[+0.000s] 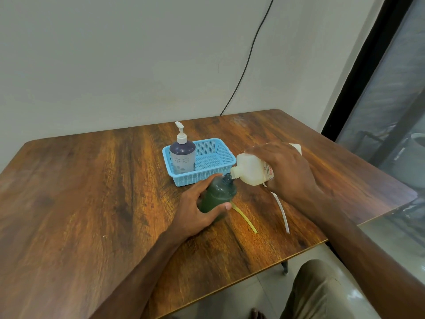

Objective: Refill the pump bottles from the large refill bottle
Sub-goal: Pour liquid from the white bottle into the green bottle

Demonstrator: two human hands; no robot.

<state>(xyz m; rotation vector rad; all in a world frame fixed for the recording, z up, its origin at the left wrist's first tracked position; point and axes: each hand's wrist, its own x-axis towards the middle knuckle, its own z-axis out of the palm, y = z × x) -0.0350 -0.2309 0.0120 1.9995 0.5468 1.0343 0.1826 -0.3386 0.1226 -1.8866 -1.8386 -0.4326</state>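
Pouring takes place over the wooden table (92,192), near its right half.

**Handling**
- Refill bottle (251,169): white plastic, tipped close to horizontal, mouth touching the open neck of the green bottle (217,194). The right hand (287,171) grips it from above around the label, fingers curled over the body. The thin walls will probably give under pressure, so a tight squeeze would surge the flow. The weight likely shifts toward the mouth as the liquid runs forward. Hold at mid-body, as it is held now.
- Green bottle: translucent, pump removed, tilted toward the refill bottle, base on the table. The left hand (195,210) wraps its lower body, thumb in front and fingers behind. It is probably light and easy to tip when part full, and slippery if soap runs down. Keep the grip low and clear of the narrow neck.

**Surroundings**
- Blue mesh basket (216,149): just behind the green bottle, its near corner close to the pour.
- Purple pump bottle (182,157): upright in the basket's left end, pump fitted.
- White tube (281,210): lies on the table under the right wrist.
- Yellow tube (245,218): lies beside the green bottle's base.

Either tube could be swept off by a forearm.
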